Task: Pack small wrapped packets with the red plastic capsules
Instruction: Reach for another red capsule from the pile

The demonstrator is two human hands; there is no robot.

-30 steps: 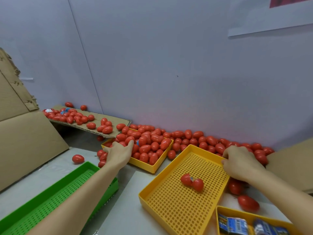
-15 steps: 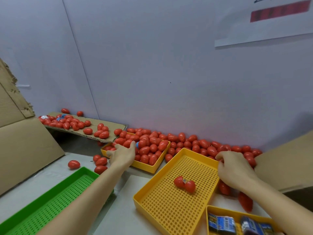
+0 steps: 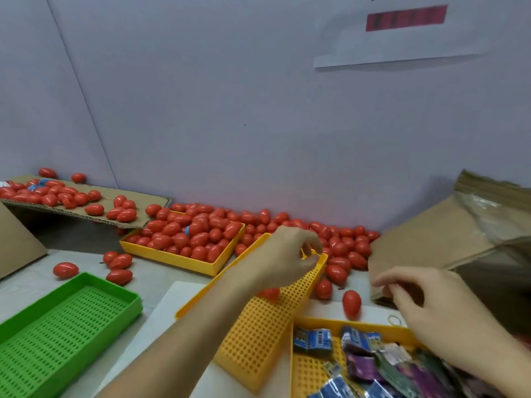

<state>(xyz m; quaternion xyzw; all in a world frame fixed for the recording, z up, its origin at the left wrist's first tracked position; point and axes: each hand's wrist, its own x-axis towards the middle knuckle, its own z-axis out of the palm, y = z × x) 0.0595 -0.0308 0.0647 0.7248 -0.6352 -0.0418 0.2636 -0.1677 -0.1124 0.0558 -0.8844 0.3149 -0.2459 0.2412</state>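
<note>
Red plastic capsules (image 3: 198, 237) fill a yellow tray (image 3: 172, 258) at the back, and more lie piled along the wall (image 3: 339, 242). My left hand (image 3: 287, 257) hovers over the far right corner of a yellow perforated tray (image 3: 258, 334), fingers curled. What it holds, if anything, is hidden. A capsule (image 3: 268, 293) shows in that tray under my wrist. My right hand (image 3: 425, 305) hangs with loosely curled fingers and holds nothing, above the far right corner of a yellow tray (image 3: 316, 320) of small wrapped packets (image 3: 313, 340). One loose capsule (image 3: 352, 304) lies between the hands.
A green perforated tray (image 3: 71, 320) sits at the front left, with loose capsules (image 3: 119, 275) behind it. A cardboard flap (image 3: 143, 202) at the back left carries more capsules. A cardboard box (image 3: 445, 234) stands at the right. A rubber band (image 3: 394, 319) lies near the packet tray.
My left hand has moved right from the capsule tray to the perforated tray's far corner. My right hand has drawn back from the capsule pile toward the packet tray.
</note>
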